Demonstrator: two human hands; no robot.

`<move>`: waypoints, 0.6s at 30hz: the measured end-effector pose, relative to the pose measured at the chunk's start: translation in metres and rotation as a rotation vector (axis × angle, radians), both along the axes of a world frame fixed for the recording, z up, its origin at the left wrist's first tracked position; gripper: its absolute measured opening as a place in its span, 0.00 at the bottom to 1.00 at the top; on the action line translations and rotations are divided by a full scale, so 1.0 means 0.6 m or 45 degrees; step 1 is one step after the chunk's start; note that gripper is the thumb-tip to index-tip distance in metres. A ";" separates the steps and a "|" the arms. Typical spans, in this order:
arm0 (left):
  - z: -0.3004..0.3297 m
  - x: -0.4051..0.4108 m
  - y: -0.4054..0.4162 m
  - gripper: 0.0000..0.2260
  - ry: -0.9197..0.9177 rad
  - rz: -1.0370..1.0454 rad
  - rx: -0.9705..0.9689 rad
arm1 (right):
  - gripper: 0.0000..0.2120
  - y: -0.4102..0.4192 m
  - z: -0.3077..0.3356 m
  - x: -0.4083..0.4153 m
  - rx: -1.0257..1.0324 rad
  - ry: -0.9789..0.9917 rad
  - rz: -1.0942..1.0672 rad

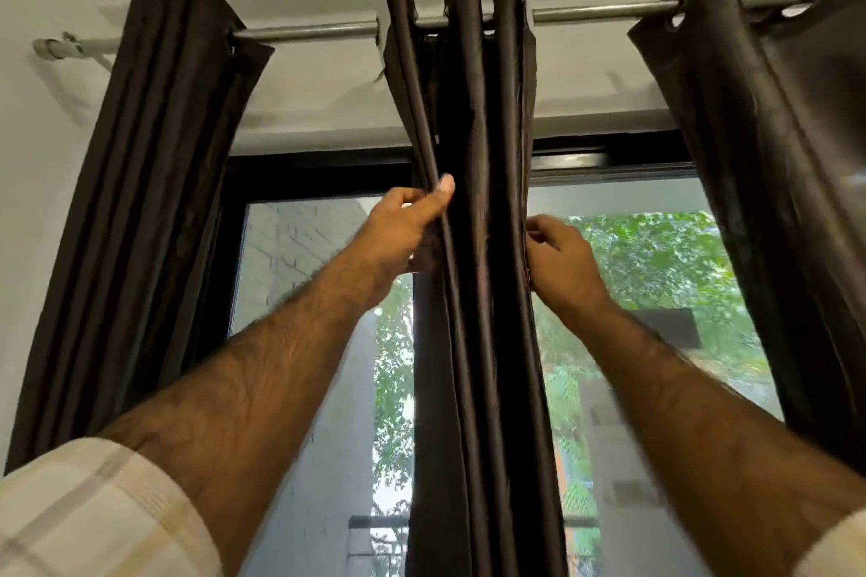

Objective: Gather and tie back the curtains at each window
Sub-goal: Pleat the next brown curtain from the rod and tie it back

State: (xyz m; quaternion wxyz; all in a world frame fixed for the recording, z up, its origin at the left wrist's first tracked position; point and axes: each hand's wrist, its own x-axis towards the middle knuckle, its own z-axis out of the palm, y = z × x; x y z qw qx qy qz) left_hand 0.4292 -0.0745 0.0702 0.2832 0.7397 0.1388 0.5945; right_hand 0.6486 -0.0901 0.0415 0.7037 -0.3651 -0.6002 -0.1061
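The dark brown satin middle curtain panel hangs bunched from the grey metal rod, between both hands; the left hand pinches its left folds, thumb on top; the right hand curls its fingers on the right edge; to gather well, press both sides inward evenly, keeping the pleats stacked before tying.

Three dark curtains hang from a metal rod above a black-framed window. The middle curtain is bunched into tight vertical folds. The left hand pinches its left edge, thumb laid on the front fold. The right hand holds its right edge, fingers curled. The left curtain is gathered; the right curtain hangs wider. Checked sleeves cover both upper forearms.
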 end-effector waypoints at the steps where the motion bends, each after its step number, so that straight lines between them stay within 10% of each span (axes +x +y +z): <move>1: 0.011 -0.002 0.007 0.34 -0.013 0.034 0.007 | 0.13 0.009 0.019 0.002 0.018 0.021 0.040; 18: 0.181 -0.026 0.087 0.37 -0.462 -0.152 0.222 | 0.10 0.086 0.226 0.046 0.363 0.049 0.413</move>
